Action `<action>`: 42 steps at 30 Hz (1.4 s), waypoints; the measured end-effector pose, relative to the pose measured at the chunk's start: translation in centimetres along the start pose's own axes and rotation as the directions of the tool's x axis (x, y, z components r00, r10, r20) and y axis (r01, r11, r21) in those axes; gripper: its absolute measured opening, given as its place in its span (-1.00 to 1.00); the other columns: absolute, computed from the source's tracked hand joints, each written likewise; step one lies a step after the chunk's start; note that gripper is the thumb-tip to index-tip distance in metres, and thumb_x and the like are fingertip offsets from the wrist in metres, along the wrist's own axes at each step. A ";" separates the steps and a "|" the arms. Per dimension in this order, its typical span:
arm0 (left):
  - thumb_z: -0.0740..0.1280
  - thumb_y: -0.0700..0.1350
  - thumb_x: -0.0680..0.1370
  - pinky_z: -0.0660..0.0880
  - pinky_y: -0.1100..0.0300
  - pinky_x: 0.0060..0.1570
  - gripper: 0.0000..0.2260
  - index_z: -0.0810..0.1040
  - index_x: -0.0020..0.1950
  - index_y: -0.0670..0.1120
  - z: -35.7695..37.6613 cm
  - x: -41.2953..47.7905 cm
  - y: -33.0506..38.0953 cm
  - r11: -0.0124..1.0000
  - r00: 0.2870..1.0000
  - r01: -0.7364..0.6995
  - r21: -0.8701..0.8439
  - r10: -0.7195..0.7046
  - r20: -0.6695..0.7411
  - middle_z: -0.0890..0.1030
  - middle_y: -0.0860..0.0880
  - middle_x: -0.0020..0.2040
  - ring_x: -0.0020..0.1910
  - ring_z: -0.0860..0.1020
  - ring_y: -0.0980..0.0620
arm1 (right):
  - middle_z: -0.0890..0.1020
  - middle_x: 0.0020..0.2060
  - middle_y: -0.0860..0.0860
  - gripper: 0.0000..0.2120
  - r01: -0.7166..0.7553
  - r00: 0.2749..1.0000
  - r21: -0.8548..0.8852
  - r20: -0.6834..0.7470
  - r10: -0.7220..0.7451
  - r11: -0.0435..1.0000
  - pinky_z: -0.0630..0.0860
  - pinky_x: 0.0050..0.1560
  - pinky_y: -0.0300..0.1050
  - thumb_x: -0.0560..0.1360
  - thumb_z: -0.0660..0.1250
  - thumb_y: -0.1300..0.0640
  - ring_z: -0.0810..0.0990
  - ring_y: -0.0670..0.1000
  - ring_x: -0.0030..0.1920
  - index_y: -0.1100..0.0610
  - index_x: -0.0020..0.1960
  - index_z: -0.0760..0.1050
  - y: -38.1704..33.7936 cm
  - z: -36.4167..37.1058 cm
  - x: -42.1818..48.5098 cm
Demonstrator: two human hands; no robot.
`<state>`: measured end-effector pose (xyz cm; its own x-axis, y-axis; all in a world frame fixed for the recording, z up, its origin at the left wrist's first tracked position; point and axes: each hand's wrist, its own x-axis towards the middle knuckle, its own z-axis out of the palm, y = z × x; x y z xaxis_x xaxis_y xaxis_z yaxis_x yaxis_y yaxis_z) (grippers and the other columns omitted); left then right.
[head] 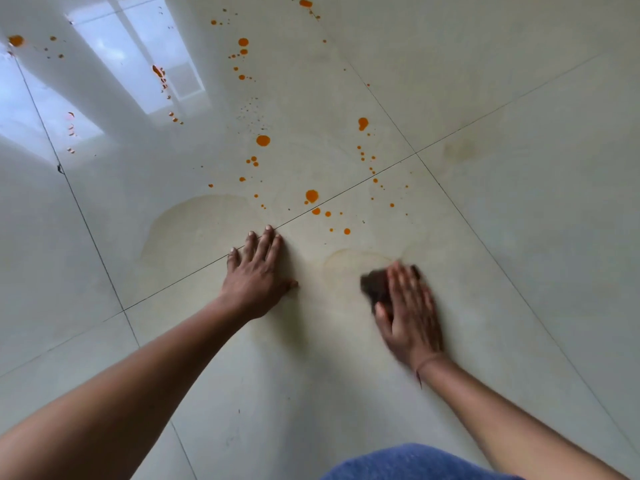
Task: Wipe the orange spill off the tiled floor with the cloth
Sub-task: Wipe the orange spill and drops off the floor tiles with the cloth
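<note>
Glossy pale tiled floor (519, 237) fills the view, with dark grout lines crossing at a joint (416, 153) that serves as landmark. Window glare lies far left of and beyond the joint. Orange spill (263, 140) is scattered as separate drops: a band runs from the top edge down to the left of the joint, a second trail hangs just below and left of it, and a few outliers sit far left in the glare. Judged from this, the task is partly done. Faint yellowish smears and rings, one well left of and nearer than the joint (194, 216), one nearer the viewer beside the cloth (353, 261), and a dull patch just right of the joint (460, 150), look like wiped residue; most bright drops remain untouched. Left hand (258, 271), nearer and left of the joint, lies flat with its digits spread, palm down on the tile, holding nothing; it reads as a brace. Right hand (408, 313), nearer than the joint and slightly left of it, is motion-blurred, flattened over a dark cloth (375, 285), pressing rather than gripping it. Blue fabric (415, 462) shows at the bottom edge, nearest the viewer. No containers in view, hence no contents to record.
</note>
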<state>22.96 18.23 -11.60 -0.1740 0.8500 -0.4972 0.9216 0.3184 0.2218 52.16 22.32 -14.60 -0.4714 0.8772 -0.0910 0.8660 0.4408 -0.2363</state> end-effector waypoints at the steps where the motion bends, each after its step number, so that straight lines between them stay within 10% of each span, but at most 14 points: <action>1: 0.12 0.31 0.56 -0.09 -0.17 0.50 -0.19 -0.23 0.58 -0.06 0.0 0.1 0.1 1.000 1.000 -0.001 0.004 0.001 0.007 -0.29 -0.01 0.58 0.55 -0.25 -0.11 | 0.22 0.51 0.14 -0.36 -0.133 0.990 0.006 -0.047 0.133 0.991 0.11 0.48 0.06 0.54 0.07 -0.09 0.16 0.12 0.52 0.23 0.52 0.20 -0.4 0.1 1.9; 3: 0.12 0.32 0.55 -0.08 -0.16 0.50 -0.18 -0.23 0.58 -0.06 0.0 0.2 -0.1 1.000 1.000 -0.004 0.008 0.004 -0.001 -0.29 0.00 0.58 0.55 -0.24 -0.11 | 0.24 0.51 0.17 -0.37 -0.216 0.970 0.062 -0.104 0.221 0.974 0.06 0.49 0.05 0.55 0.06 -0.09 0.15 0.14 0.52 0.25 0.51 0.20 -3.9 0.5 5.4; 9: 0.22 0.27 0.54 -0.05 -0.11 0.51 -0.16 -0.20 0.59 -0.03 -1.2 -0.2 -0.5 0.999 0.999 -0.044 -0.005 0.044 0.026 -0.26 0.00 0.58 0.56 -0.22 -0.08 | 0.17 0.53 0.09 -0.33 0.270 0.962 0.013 0.043 -0.270 0.963 0.17 0.44 0.09 0.50 0.14 -0.09 0.13 0.07 0.53 0.19 0.53 0.18 -2.5 1.0 -0.4; 14: 0.25 0.26 0.53 -0.04 -0.13 0.51 -0.14 -0.20 0.59 -0.04 -1.3 -0.1 -0.3 0.999 0.999 -0.034 0.005 0.034 0.030 -0.27 -0.01 0.58 0.56 -0.22 -0.10 | 0.25 0.50 0.17 -0.35 -0.156 0.983 0.055 -0.093 0.161 0.986 0.06 0.49 0.06 0.53 0.08 -0.10 0.17 0.14 0.51 0.24 0.51 0.21 -3.3 0.6 7.7; 21: 0.39 0.24 0.45 0.05 -0.09 0.48 -0.02 -0.21 0.59 -0.02 -1.9 -0.2 -0.5 0.999 0.996 -0.038 0.036 0.035 0.084 -0.27 -0.01 0.58 0.57 -0.18 -0.09 | 0.18 0.53 0.08 -0.32 0.294 0.953 0.024 0.063 -0.295 0.955 0.14 0.46 0.07 0.51 0.13 -0.11 0.14 0.07 0.53 0.18 0.54 0.17 -2.4 0.7 1.5; 27: 0.45 0.17 0.43 0.09 -0.17 0.47 0.01 -0.19 0.59 -0.06 -2.9 0.1 0.0 0.996 0.992 -0.017 0.090 0.005 0.124 -0.25 -0.02 0.59 0.57 -0.13 -0.12 | 0.26 0.50 0.17 -0.34 -0.080 0.996 0.067 -0.041 0.082 0.995 0.05 0.48 0.05 0.51 0.08 -0.10 0.19 0.14 0.50 0.24 0.51 0.21 -3.8 0.0 9.3; 34: 0.57 0.16 0.29 0.05 -0.26 0.45 0.16 -0.19 0.59 -0.05 -4.8 1.6 -2.8 0.991 0.991 0.131 0.001 -0.130 0.039 -0.25 -0.03 0.58 0.56 -0.17 -0.17 | 0.19 0.53 0.10 -0.33 0.355 0.930 0.038 0.093 -0.357 0.934 0.16 0.44 0.09 0.51 0.13 -0.11 0.11 0.06 0.53 0.19 0.53 0.17 -5.4 1.1 4.6; 39: 0.64 0.20 0.09 -0.02 -0.33 0.43 0.37 -0.26 0.58 -0.01 -5.7 3.6 -3.5 0.987 0.982 0.163 -0.005 -0.162 0.095 -0.32 -0.02 0.57 0.54 -0.24 -0.20 | 0.28 0.49 0.18 -0.34 -0.031 0.997 0.051 -0.074 0.034 0.998 0.05 0.48 0.04 0.51 0.07 -0.11 0.20 0.15 0.50 0.24 0.50 0.24 -6.8 0.8 14.0; 42: 0.65 0.18 0.09 -0.05 -0.37 0.41 0.38 -0.29 0.57 -0.01 -6.0 4.0 -3.6 0.978 0.975 0.207 -0.021 -0.204 0.093 -0.35 -0.03 0.56 0.53 -0.28 -0.23 | 0.28 0.48 0.19 -0.34 0.098 0.993 0.069 -0.077 -0.093 0.993 0.04 0.48 0.04 0.50 0.08 -0.09 0.22 0.16 0.49 0.25 0.49 0.24 -12.9 2.3 14.9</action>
<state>16.87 23.00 -9.35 -0.3252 0.7242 -0.6081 0.8584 0.4958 0.1314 33.52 29.28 -15.13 -0.5353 0.8446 0.0056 0.8020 0.5104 -0.3104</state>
